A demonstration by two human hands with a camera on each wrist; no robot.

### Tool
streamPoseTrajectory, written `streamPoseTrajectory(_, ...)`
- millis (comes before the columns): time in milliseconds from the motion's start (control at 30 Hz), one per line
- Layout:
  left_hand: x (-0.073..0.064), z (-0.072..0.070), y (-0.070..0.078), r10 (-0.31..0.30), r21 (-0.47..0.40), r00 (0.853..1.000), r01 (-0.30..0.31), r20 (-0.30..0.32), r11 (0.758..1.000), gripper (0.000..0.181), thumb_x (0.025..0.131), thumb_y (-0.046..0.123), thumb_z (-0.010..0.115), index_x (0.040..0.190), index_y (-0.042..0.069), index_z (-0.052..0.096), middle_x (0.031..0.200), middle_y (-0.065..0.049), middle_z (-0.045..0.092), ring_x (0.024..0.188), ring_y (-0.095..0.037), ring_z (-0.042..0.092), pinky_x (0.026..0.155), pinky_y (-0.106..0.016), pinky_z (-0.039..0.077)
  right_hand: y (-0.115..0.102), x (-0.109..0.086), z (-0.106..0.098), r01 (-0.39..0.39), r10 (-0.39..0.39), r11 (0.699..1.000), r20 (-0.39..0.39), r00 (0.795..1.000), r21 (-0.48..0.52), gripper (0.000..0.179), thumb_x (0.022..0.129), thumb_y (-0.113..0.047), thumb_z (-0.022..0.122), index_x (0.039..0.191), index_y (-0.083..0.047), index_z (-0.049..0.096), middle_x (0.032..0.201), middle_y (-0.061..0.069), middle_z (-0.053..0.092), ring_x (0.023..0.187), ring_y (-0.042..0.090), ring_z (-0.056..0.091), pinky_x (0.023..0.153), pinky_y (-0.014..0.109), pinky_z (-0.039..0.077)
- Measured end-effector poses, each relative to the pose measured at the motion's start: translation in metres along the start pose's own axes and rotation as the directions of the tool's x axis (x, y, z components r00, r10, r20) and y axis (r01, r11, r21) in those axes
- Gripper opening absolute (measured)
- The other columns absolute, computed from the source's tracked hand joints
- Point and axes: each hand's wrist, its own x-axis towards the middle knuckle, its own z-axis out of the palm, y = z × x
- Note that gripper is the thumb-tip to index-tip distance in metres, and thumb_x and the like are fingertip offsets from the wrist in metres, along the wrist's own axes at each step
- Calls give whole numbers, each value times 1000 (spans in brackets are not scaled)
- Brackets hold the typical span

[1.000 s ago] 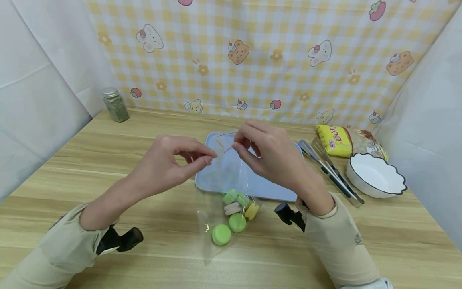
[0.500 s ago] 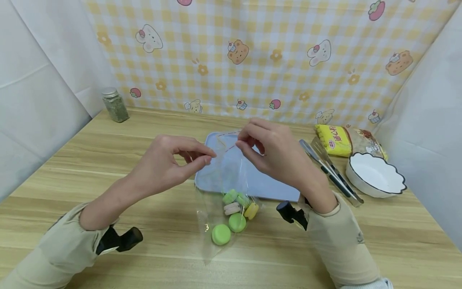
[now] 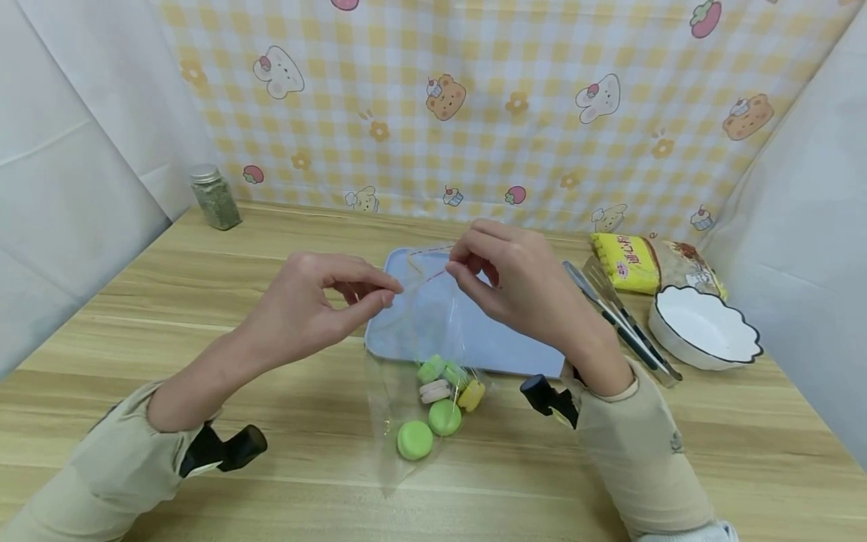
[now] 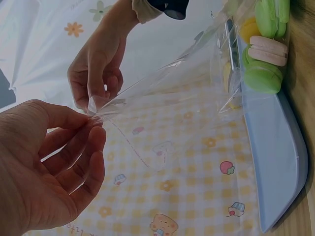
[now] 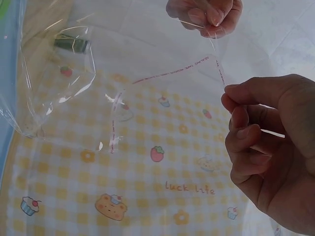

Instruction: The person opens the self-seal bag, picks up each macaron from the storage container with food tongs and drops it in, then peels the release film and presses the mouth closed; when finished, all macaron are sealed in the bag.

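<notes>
A clear self-sealing plastic bag [image 3: 433, 324] hangs upright between my hands, its mouth at the top. Red-printed sealing tape [image 5: 174, 71] runs along the mouth and bends sharply toward my right fingertips. Several macarons lie low in the bag: green macarons [image 3: 415, 439], a pale pink macaron [image 3: 435, 391] and a yellow macaron [image 3: 472, 395]. With thumb and forefinger, my left hand [image 3: 325, 301] pinches gathered film at one side. My right hand [image 3: 515, 282] pinches the taped edge opposite; whether it grips film or just the tape strip is unclear.
Behind the bag lies a light blue tray [image 3: 501, 342]. To the right are metal tongs [image 3: 623, 324], a yellow food packet [image 3: 626, 262] and a white scalloped bowl [image 3: 704, 331]. A jar of dried herbs [image 3: 215, 197] stands at the back left of the wooden table [image 3: 298, 467].
My right hand has shifted slightly to the right and up, widening the gap between the hands and drawing the printed tape straighter. My left hand and the macarons have hardly moved.
</notes>
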Motion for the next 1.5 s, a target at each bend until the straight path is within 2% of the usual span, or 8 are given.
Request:
streamPoseTrajectory(667, 0, -1, 0, -20, 10, 1000, 20, -3, 1000, 15, 81, -3, 67, 88, 9, 74, 78, 9, 67, 62, -3, 58, 58, -20, 48, 1, -2, -4, -24, 24, 1000, 2, 1000, -14, 6, 84, -3, 65, 83, -9, 65, 74, -3, 54, 59, 4, 46, 50, 21, 38)
streamPoseTrajectory(1233, 0, 0, 0, -5, 13, 1000, 6, -20, 1000, 16, 80, -4, 68, 88, 9, 75, 78, 9, 68, 62, -2, 58, 58, -19, 48, 3, -3, -5, -22, 22, 999, 17, 1000, -42, 7, 84, -2, 65, 83, -9, 65, 72, -3, 54, 57, 6, 45, 50, 21, 38)
streamPoseTrajectory(1500, 0, 0, -1, 0, 18, 1000, 0, -17, 1000, 16, 81, -3, 67, 88, 9, 74, 78, 8, 68, 62, -2, 58, 58, -19, 48, 3, -3, -7, -39, 41, 998, 24, 999, -52, 6, 84, -2, 65, 83, -8, 65, 75, -2, 55, 62, 6, 48, 53, 22, 40)
